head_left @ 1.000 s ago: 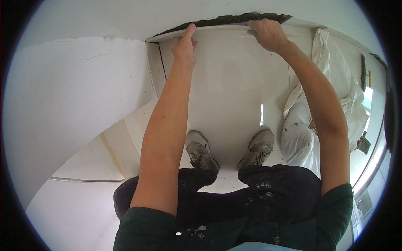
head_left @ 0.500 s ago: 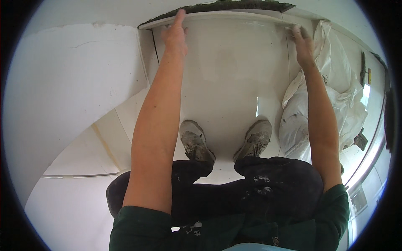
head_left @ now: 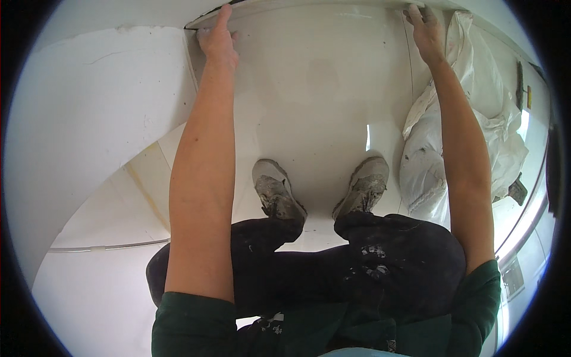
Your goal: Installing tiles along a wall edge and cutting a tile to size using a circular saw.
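Note:
A long, narrow, pale strip that looks like a skirting tile lies along the foot of the wall at the far edge of the floor. Near its left end is my left hand, one digit stretched over the strip's upper edge and the other fingers bent in front. My right hand grips towards the right end, its fingertips on the strip. How far the fingers reach behind it is hidden. A thin dark gap shows behind the strip at the left.
Pale glossy floor tiles lie under my dusty shoes. Crumpled white plastic sacks lie beside my right arm, with a dark tool past them. A white curved panel rises on the left.
Both hands and the strip have moved forward to the wall. The wide dark gap behind the strip has narrowed to a sliver at the left, and my left hand has shifted left.

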Action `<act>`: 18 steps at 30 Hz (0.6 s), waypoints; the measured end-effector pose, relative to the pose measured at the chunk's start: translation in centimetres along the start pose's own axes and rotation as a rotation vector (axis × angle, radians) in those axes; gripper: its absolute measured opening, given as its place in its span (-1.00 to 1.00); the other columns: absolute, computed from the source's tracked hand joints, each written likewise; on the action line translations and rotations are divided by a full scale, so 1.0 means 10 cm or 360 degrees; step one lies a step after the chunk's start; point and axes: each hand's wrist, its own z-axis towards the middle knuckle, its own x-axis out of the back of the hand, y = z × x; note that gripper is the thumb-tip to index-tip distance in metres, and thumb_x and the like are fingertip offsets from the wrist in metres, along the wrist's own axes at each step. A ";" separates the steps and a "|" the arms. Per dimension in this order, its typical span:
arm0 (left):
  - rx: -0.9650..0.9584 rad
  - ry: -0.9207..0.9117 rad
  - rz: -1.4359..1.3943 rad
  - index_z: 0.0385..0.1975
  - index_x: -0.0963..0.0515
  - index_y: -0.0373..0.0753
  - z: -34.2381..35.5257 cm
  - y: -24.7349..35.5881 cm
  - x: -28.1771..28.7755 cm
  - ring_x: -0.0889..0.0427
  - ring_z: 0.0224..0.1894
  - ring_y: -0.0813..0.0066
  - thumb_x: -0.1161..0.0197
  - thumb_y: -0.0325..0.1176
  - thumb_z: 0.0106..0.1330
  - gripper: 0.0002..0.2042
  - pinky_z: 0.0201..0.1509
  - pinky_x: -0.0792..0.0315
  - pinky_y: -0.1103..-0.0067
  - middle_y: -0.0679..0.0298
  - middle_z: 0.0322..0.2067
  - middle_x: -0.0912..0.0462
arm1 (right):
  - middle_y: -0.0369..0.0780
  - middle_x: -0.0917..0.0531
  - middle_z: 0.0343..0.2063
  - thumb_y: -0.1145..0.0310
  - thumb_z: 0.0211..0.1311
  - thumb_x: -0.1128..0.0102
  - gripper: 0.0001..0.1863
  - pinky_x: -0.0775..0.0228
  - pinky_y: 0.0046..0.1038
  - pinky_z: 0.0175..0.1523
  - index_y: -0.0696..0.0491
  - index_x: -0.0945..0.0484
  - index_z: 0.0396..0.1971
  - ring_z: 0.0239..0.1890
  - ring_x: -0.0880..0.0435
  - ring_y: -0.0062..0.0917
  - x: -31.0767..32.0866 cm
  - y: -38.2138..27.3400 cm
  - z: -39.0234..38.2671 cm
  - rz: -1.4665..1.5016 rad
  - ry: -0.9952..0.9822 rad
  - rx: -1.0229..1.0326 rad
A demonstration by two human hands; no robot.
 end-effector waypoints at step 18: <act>0.0289 0.0332 0.0530 0.49 0.22 -0.21 -0.18 0.25 0.03 -0.43 -0.03 0.28 -0.28 0.01 0.30 -0.05 0.04 -0.43 0.34 0.12 0.20 -0.28 | 0.02 -0.33 0.27 0.16 0.48 0.05 -0.31 -0.28 -0.30 0.34 0.29 0.01 0.39 0.26 -0.43 -0.27 -0.13 -0.39 -0.10 -0.0090 0.0019 -0.0343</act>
